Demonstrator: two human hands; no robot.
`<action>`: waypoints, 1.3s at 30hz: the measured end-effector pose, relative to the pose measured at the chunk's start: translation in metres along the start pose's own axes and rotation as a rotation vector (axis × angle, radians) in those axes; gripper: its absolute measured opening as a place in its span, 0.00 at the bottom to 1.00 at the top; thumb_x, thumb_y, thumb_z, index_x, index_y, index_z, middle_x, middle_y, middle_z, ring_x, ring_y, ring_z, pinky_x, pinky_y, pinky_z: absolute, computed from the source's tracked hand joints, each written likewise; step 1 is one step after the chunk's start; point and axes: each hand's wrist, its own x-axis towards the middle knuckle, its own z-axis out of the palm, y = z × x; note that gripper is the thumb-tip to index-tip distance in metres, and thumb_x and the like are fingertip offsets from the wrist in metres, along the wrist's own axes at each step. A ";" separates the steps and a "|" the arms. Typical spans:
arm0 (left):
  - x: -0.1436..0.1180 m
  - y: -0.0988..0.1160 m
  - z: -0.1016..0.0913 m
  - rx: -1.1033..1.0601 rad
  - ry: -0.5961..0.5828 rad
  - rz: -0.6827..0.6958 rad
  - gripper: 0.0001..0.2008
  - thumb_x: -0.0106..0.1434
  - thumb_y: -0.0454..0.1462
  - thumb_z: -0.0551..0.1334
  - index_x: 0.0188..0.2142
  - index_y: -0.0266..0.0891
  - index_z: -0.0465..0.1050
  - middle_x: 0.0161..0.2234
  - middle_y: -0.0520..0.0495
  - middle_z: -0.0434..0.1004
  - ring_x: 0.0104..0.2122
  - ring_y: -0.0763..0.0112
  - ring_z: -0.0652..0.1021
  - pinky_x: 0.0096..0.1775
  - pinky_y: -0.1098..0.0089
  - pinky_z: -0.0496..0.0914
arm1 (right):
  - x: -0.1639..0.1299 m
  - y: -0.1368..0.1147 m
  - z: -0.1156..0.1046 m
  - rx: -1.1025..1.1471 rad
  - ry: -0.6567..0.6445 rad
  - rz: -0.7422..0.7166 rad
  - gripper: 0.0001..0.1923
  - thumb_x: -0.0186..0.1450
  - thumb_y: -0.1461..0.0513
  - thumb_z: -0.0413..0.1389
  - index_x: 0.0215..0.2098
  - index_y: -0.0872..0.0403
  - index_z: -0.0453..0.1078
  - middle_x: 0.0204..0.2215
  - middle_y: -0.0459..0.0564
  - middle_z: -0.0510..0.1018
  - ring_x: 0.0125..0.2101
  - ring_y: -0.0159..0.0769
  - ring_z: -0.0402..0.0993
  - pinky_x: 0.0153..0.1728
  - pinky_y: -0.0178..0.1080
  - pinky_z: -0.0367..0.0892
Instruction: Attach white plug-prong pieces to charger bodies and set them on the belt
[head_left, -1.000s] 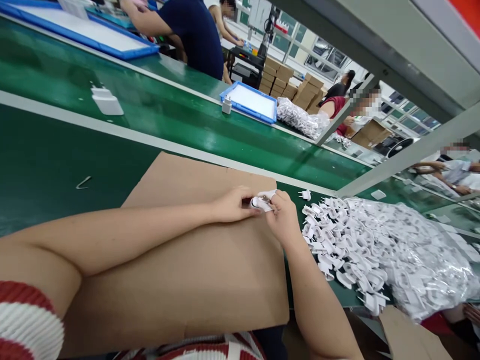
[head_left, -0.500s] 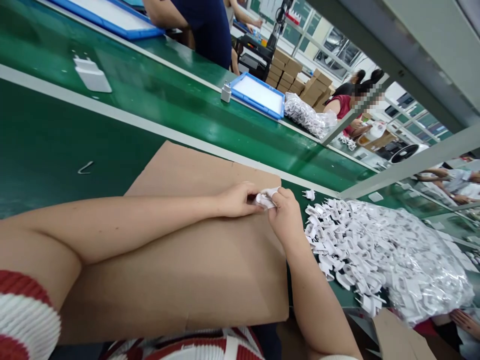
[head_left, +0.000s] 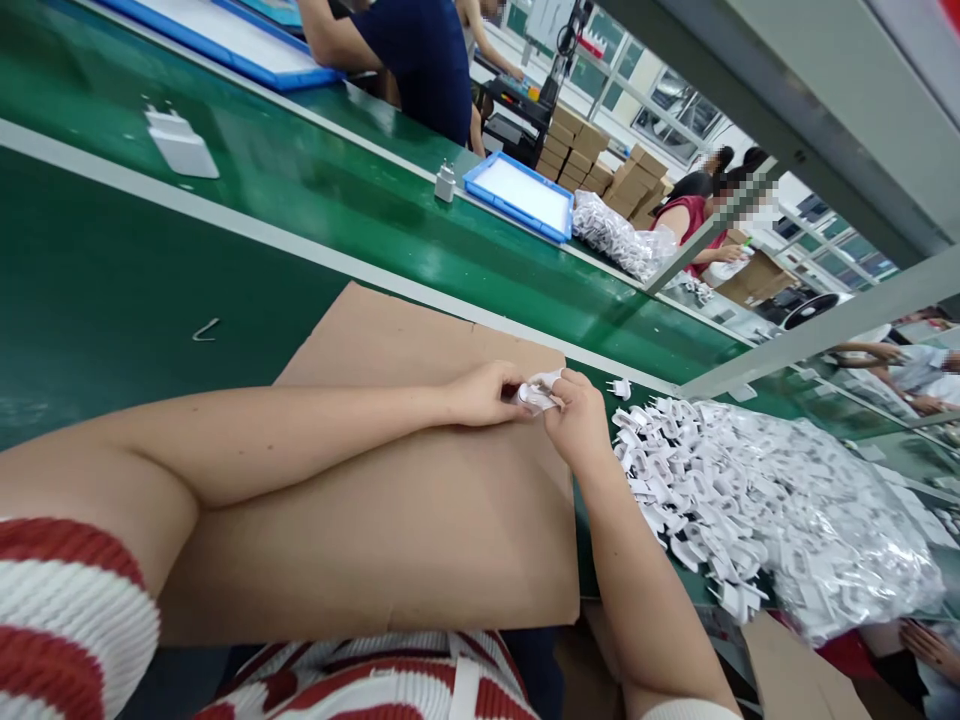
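Observation:
Between my two hands, over a sheet of brown cardboard (head_left: 420, 530), is a small white plug part (head_left: 534, 396). My left hand (head_left: 487, 394) pinches its left end, fingers curled and partly out of sight. From the other side my right hand (head_left: 577, 410) grips it by its right end, thumb and fingers closed. Fingers cover much of the part, so its full shape is hidden. Close to my right hand lies a loose white plug piece (head_left: 619, 388) with pins. A large heap of similar white plug parts (head_left: 675, 470) spreads to the right.
A clear plastic bag (head_left: 855, 530) covers part of the heap. Beyond the pale rail runs a green conveyor belt (head_left: 300, 200) carrying a white charger (head_left: 180, 143). A smaller charger (head_left: 445, 182) stands near a blue-rimmed tray (head_left: 519, 196). A slanted metal post (head_left: 817, 320) rises at right. Co-workers sit across.
Both hands keep their grip on the plug part, which has turned slightly and shifted a little to the right. The view has moved slightly.

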 end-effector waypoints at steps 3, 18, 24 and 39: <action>0.000 -0.001 0.000 0.006 0.004 0.014 0.17 0.58 0.49 0.69 0.33 0.36 0.78 0.28 0.50 0.70 0.28 0.69 0.70 0.30 0.70 0.60 | 0.003 -0.001 -0.004 -0.019 -0.032 0.003 0.13 0.55 0.73 0.51 0.28 0.52 0.74 0.30 0.50 0.71 0.37 0.42 0.68 0.33 0.39 0.60; -0.001 0.003 -0.004 -0.026 0.023 0.025 0.15 0.57 0.47 0.71 0.30 0.38 0.76 0.29 0.50 0.73 0.32 0.66 0.75 0.35 0.70 0.68 | 0.000 -0.015 -0.008 -0.096 0.003 0.008 0.12 0.55 0.74 0.51 0.25 0.52 0.68 0.28 0.48 0.68 0.32 0.39 0.64 0.29 0.39 0.52; 0.000 0.004 -0.005 -0.004 0.023 0.007 0.14 0.57 0.47 0.71 0.30 0.38 0.77 0.29 0.50 0.73 0.32 0.66 0.75 0.35 0.68 0.68 | 0.001 -0.002 -0.002 0.072 0.048 0.029 0.10 0.58 0.71 0.53 0.23 0.51 0.65 0.26 0.46 0.67 0.29 0.37 0.65 0.29 0.38 0.56; 0.000 0.006 -0.005 0.005 -0.007 -0.041 0.13 0.57 0.46 0.71 0.33 0.39 0.78 0.30 0.49 0.72 0.31 0.66 0.74 0.33 0.68 0.65 | -0.011 0.000 0.003 0.054 0.172 -0.080 0.12 0.65 0.67 0.53 0.41 0.51 0.76 0.31 0.50 0.73 0.36 0.44 0.71 0.39 0.45 0.65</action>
